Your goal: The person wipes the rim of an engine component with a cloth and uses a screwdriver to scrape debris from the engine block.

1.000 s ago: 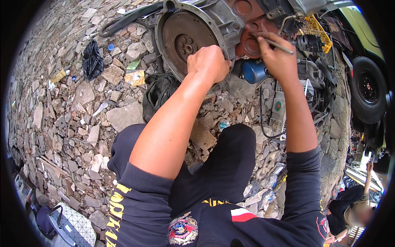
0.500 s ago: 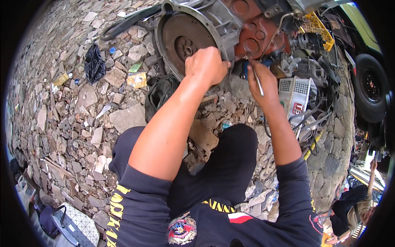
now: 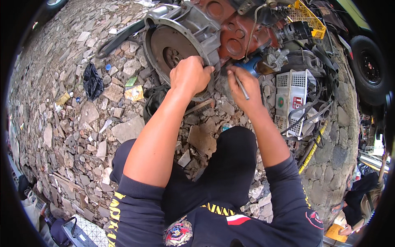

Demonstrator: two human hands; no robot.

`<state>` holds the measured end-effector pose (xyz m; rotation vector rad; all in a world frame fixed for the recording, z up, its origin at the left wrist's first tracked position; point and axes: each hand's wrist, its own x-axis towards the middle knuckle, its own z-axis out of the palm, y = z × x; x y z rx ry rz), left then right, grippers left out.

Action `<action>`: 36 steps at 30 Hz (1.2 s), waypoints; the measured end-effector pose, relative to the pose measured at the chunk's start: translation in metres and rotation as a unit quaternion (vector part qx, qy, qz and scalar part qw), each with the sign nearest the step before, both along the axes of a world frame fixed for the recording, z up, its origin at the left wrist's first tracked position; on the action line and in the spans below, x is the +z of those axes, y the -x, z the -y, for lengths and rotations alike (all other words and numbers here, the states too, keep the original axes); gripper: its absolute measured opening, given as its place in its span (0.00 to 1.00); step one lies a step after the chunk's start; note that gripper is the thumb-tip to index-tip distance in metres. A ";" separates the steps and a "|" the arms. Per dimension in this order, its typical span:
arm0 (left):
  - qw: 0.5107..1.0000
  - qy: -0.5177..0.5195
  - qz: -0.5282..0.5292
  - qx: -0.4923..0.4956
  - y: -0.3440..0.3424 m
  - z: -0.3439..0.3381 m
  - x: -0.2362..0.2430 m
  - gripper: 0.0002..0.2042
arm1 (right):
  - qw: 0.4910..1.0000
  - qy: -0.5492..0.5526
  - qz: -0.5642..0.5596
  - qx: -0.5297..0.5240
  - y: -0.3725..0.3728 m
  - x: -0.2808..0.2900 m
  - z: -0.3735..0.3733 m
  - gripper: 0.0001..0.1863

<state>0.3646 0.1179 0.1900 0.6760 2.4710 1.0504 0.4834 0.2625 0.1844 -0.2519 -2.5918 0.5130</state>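
An engine block (image 3: pixel 235 36) in red-brown lies at the top of the view, with a grey bell housing (image 3: pixel 211 36) around a round brown flywheel (image 3: pixel 158 46). My left hand (image 3: pixel 191 76) is closed at the lower right rim of the housing, thumb toward the block; its fingertips are hidden. Just right of it, my right hand (image 3: pixel 247 87) grips a slim silver metal tool (image 3: pixel 242 88) that slants across the fingers. The tool's far end is hidden near the block's lower edge. A blue cylindrical part (image 3: pixel 250 66) sits just beyond that hand.
Broken stones (image 3: pixel 88 111) cover the ground. A white plastic basket (image 3: pixel 288 96) with hoses stands right, below a yellow crate (image 3: pixel 308 18). A wire brush (image 3: pixel 201 106) lies beneath my hands. A black plastic bag (image 3: pixel 93 81) is at left, a vehicle wheel (image 3: pixel 367 68) far right.
The view has shifted, so the engine and both hands appear further left. My left hand stays at the housing rim; my right hand still holds the tool, now angled more across its fingers.
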 end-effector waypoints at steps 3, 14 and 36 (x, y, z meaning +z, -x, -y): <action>1.000 0.002 0.001 0.005 0.000 0.001 -0.001 0.18 | 0.991 0.045 -0.122 -0.017 0.010 0.015 0.011 0.10; 0.999 -0.036 -0.029 0.003 -0.004 -0.002 -0.012 0.20 | 0.975 0.162 -0.118 -0.094 0.007 -0.014 0.003 0.12; 0.999 -0.020 -0.038 0.003 -0.007 -0.009 -0.001 0.17 | 0.955 0.252 -0.115 -0.110 0.009 -0.042 -0.007 0.12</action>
